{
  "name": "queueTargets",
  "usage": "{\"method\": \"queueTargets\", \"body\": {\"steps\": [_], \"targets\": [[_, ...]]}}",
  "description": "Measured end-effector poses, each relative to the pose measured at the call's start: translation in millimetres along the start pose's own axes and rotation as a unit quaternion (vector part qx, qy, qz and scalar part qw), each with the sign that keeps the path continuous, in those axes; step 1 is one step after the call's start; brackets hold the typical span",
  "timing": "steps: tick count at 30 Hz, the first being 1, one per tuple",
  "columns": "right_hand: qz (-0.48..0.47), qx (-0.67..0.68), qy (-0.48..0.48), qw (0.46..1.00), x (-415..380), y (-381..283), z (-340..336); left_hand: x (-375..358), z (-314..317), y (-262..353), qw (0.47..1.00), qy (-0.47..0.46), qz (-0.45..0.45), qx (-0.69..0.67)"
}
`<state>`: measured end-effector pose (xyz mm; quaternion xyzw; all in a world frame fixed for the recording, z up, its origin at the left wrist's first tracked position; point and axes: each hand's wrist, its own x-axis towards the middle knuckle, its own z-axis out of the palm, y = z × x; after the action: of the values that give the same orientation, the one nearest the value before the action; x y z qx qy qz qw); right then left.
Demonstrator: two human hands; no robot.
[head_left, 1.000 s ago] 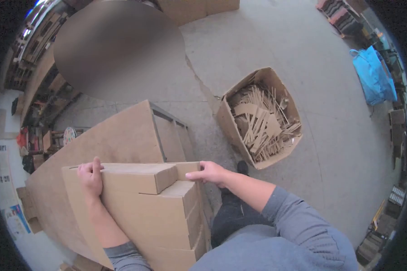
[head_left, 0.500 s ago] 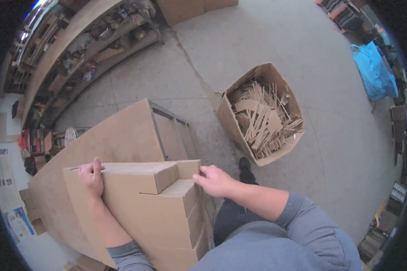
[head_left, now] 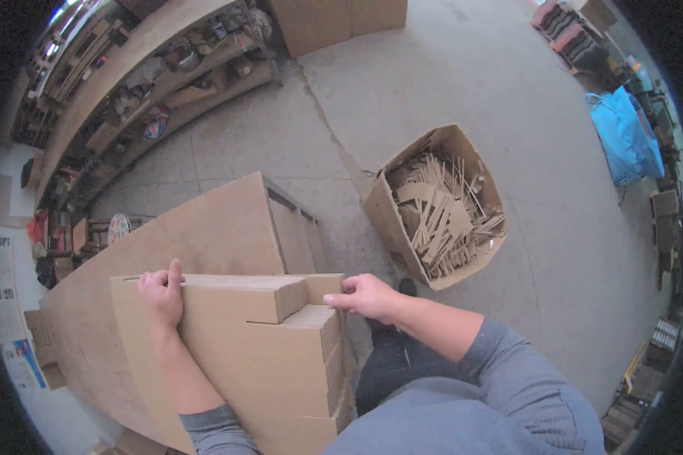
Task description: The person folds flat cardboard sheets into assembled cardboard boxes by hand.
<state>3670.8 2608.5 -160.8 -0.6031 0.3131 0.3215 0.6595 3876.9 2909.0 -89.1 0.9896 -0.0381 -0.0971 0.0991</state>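
A thick stack of flat, slotted cardboard sheets lies on the near end of a brown table. My left hand holds the stack's far left edge, its thumb up and its other fingers curled over the rim. At the far right corner, my right hand pinches a cardboard flap between thumb and fingers. Beside that flap the sheets' cut ends form a stepped notch.
A large carton full of cardboard strips stands on the floor beyond my right hand. Cluttered shelves curve along the back left. A blue bag and stacked items line the right. Large brown cardboard stands at the back.
The view has shifted slightly, so the surroundings sit lower. My right hand's thumb and fingers now reach further over the flap at the corner. My left hand keeps its hold.
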Motion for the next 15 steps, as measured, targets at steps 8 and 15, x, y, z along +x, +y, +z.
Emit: {"method": "queueTargets", "body": {"steps": [8,15], "targets": [[-0.056,-0.136,0.01,0.989,27,18,-5,-3,14,-8,0.986,0.093,0.1,-0.091],[0.036,0.011,0.085,0.996,-50,155,-57,-6,12,-12,0.991,0.074,0.076,-0.086]]}}
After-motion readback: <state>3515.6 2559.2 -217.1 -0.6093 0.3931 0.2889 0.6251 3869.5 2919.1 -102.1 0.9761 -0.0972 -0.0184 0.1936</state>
